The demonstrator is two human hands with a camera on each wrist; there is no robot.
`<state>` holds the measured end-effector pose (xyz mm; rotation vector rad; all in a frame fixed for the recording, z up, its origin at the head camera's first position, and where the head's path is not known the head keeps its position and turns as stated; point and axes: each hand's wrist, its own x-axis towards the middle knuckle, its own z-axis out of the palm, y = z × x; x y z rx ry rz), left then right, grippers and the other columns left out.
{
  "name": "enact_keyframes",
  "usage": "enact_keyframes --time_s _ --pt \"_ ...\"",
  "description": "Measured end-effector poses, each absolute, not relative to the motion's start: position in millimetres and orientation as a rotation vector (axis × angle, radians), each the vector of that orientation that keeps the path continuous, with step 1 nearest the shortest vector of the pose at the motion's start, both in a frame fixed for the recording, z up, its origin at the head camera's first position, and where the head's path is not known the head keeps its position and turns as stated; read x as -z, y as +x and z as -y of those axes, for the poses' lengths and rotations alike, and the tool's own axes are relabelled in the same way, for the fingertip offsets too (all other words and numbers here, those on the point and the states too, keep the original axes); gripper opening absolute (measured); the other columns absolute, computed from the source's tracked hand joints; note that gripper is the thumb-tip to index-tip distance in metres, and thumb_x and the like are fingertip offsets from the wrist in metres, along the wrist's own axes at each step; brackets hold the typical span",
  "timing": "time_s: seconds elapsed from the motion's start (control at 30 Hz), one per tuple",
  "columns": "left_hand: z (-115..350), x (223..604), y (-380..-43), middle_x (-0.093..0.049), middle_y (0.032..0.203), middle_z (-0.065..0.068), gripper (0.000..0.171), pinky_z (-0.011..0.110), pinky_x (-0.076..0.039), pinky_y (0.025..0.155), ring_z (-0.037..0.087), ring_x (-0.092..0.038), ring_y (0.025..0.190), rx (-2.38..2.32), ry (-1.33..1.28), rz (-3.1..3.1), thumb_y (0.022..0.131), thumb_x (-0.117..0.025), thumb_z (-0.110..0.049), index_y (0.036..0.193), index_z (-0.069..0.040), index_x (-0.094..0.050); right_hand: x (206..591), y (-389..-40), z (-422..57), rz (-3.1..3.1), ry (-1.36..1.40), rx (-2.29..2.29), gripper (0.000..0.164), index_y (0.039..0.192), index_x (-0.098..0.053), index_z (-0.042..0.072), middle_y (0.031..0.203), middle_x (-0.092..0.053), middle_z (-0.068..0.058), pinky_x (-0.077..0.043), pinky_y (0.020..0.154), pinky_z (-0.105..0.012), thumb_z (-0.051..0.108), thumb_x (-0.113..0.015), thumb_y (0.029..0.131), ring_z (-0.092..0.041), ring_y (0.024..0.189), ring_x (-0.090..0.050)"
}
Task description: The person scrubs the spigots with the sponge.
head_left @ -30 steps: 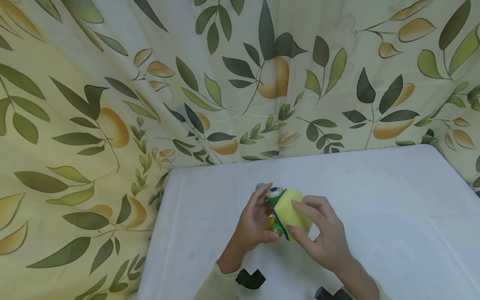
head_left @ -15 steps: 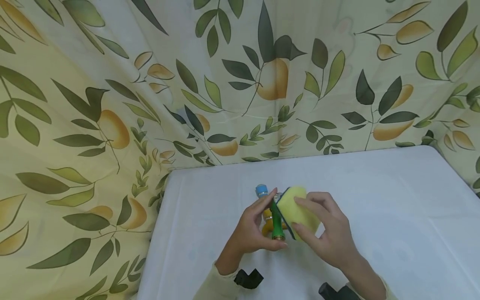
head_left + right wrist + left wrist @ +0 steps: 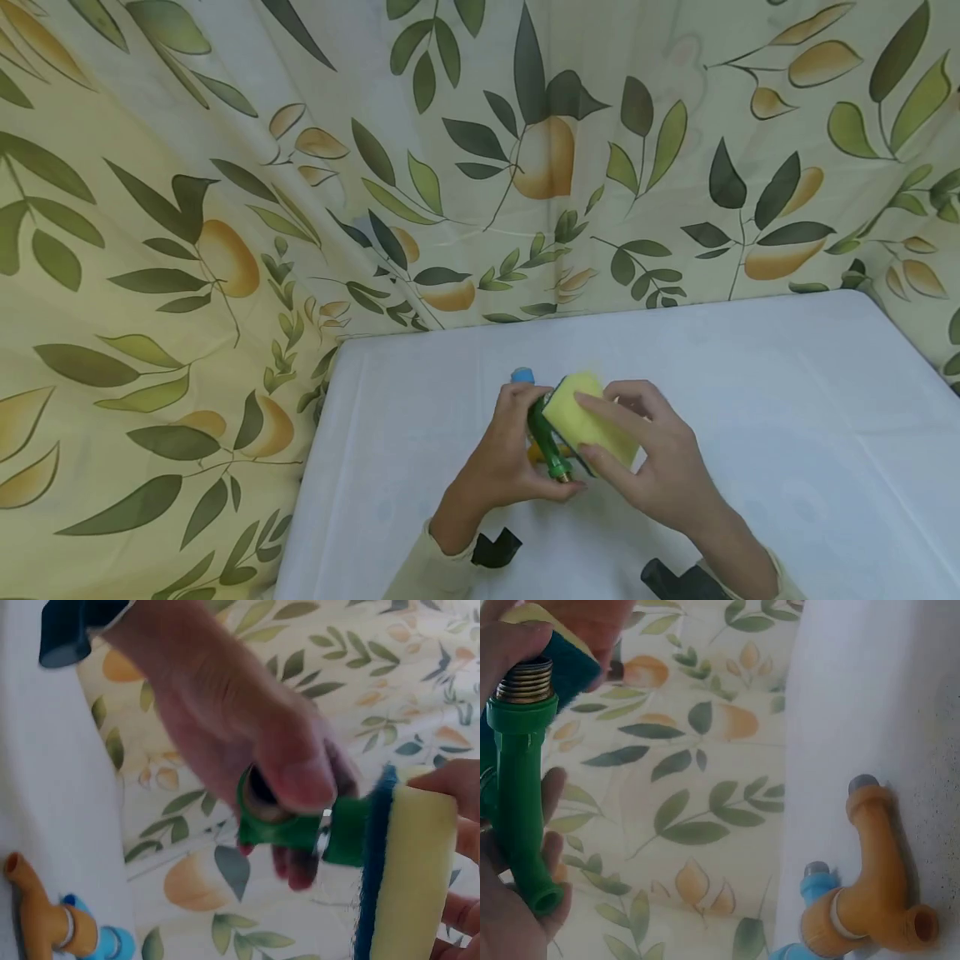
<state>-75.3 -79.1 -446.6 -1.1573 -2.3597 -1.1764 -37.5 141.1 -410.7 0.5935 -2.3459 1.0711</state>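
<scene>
My left hand (image 3: 498, 462) grips a green plastic tap (image 3: 547, 446) with a threaded metal end, held above the table. Its spout and brassy thread (image 3: 525, 681) show in the left wrist view. In my right hand (image 3: 667, 462) is a sponge (image 3: 596, 425), pinched between thumb and fingers, yellow with a dark blue-green scouring side. That scouring side (image 3: 377, 862) touches one end of the green tap in the right wrist view. Below the hands, an orange tap (image 3: 881, 862) and a blue tap (image 3: 819, 886) lie close together on the table, partly hidden from the head view.
A white cloth (image 3: 787, 433) covers the table. Behind and to the left hangs a curtain (image 3: 480, 167) printed with leaves and fruit. Black camera mounts (image 3: 497, 548) sit at both wrists.
My left hand has turned the green tap, so its long body and threaded end now show instead of its round end. The sponge has shifted slightly right, staying against the tap.
</scene>
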Motion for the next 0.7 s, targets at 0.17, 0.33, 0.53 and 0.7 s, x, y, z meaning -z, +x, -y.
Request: enact_keyframes --time_s 0.17,0.33,0.53,0.7 --pt "78.1 445.6 -74.8 -0.056 0.132 0.007 0.116 0.028 -0.046 0.102 0.019 -0.046 0.120 1.020 -1.117 2.405 0.066 -0.096 -0.043 0.154 -0.004 -0.032 411.0 -36.8 -139.5 2.355 0.580 -1.008 0.057 0.126 -0.073 0.022 0.117 -0.060 -0.002 -0.048 0.080 -0.017 0.016 -0.087 0.071 -0.012 0.097 -0.053" --pt "82.6 441.1 -74.1 -0.059 0.131 0.010 0.083 0.032 -0.047 0.101 0.023 -0.047 0.121 1.008 -1.155 2.434 0.097 -0.069 -0.015 0.159 0.006 -0.019 411.1 -36.8 -138.4 2.343 0.533 -0.977 0.056 0.125 -0.074 0.021 0.115 -0.060 -0.005 -0.046 0.078 -0.019 0.017 -0.086 0.071 -0.014 0.096 -0.051" --pt "85.9 436.4 -73.6 -0.063 0.136 0.009 0.058 0.029 -0.052 0.099 0.022 -0.054 0.117 1.111 -1.081 2.398 0.098 -0.066 -0.007 0.151 -0.003 -0.044 408.9 -35.7 -138.7 2.335 0.592 -0.985 0.054 0.123 -0.074 0.023 0.115 -0.059 -0.004 -0.047 0.074 -0.020 0.019 -0.086 0.071 -0.013 0.094 -0.050" --pt "85.2 434.9 -74.3 -0.074 0.119 -0.001 0.045 0.024 -0.052 0.087 0.014 -0.064 0.097 1.094 -0.934 2.312 0.087 -0.082 -0.016 0.128 -0.013 -0.066 409.7 -35.6 -136.7 2.346 0.567 -0.980 0.059 0.126 -0.073 0.023 0.115 -0.058 -0.003 -0.051 0.071 -0.022 0.017 -0.088 0.069 -0.014 0.093 -0.052"
